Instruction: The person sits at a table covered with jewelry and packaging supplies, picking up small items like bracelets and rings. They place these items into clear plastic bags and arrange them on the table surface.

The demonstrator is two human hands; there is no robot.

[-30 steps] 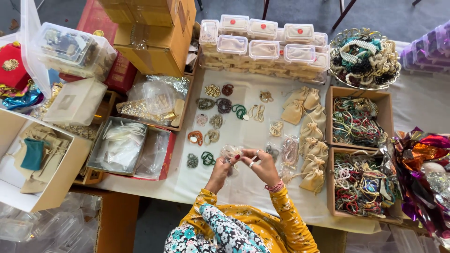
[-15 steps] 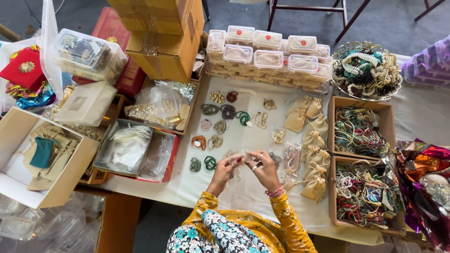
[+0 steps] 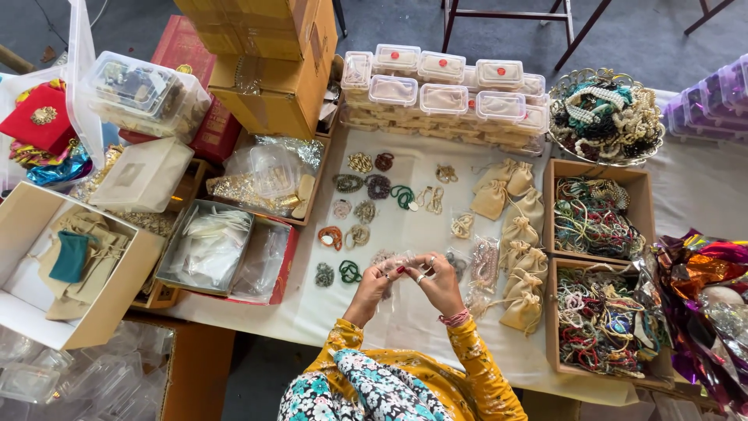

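Left hand point(image 3: 372, 285) and right hand point(image 3: 438, 279) meet over counter point(image 3: 405, 327), fingers pinched together on small clear bag point(image 3: 399, 260) held between them. Green bracelet point(image 3: 350, 271) lies just left of bag, beige pouches point(image 3: 520, 257) to right. Two wooden boxes point(image 3: 550, 234) of beads beyond pouches. Stacked lidded tubs point(image 3: 444, 92) far behind bag. Red-sided tray point(image 3: 279, 263) well left.

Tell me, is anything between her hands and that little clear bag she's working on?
Nothing visible. Both the left hand and the right hand already pinch the small clear plastic bag between their fingertips, above the white tablecloth.
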